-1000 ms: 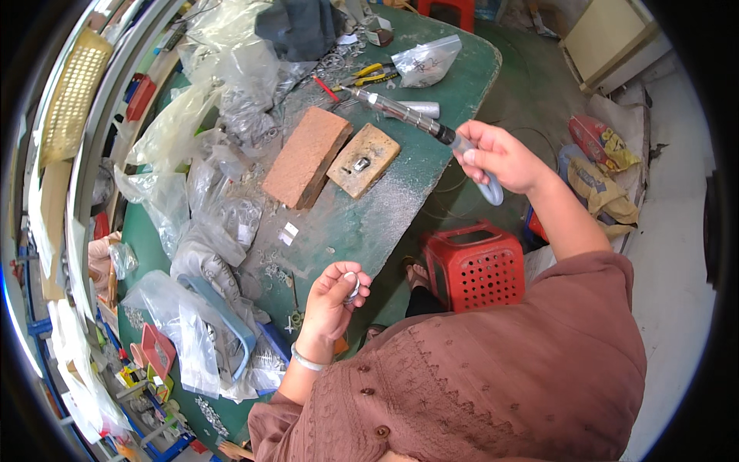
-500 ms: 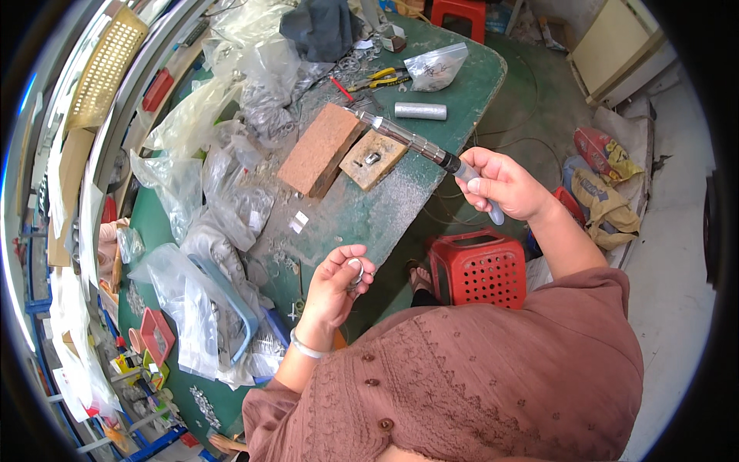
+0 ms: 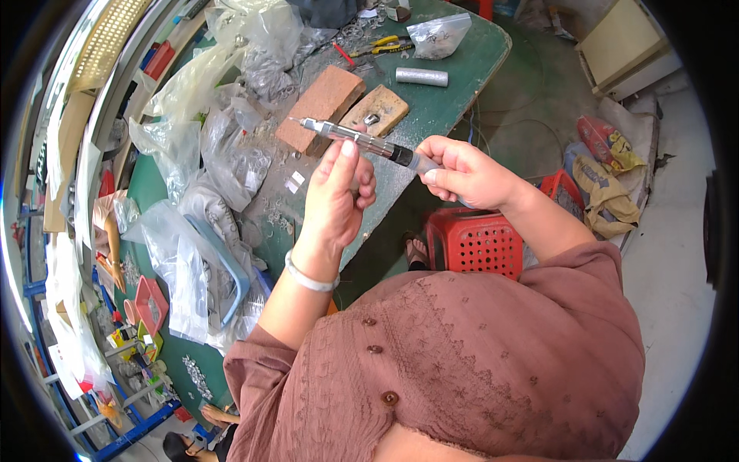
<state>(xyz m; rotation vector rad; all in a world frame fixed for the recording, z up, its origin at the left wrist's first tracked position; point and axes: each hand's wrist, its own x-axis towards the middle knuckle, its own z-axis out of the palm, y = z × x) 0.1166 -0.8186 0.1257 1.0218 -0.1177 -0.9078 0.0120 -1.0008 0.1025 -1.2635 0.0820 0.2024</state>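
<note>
Two hands meet on one pen-shaped tool (image 3: 377,146), which lies slantwise across the grip, its thin tip pointing left and slightly up, clear of the fingers. From my end I see the right hand (image 3: 462,174) closed around the tool's soft grey tail. On the left hand (image 3: 337,191) I see thumb and finger narrowed onto the barrel, nearer the tip, the other fingers curled below; whether they hide anything in the palm, I cannot tell. A pale bangle (image 3: 309,280) rings the left wrist. Just beyond the grip I have a reddish brick (image 3: 323,104) and, beside it, a tan block (image 3: 389,105) with a shiny metal piece (image 3: 372,119) on top. Farther past the grip lie a silver roll (image 3: 422,76), yellow-and-black pliers (image 3: 389,46) and a small filled bag (image 3: 440,37), all on the green table (image 3: 471,71). Left of the grip I see crumpled plastic (image 3: 165,154), with white tags (image 3: 294,181) nearer the left hand. Below the right hand stands a red stool (image 3: 481,250)
</note>
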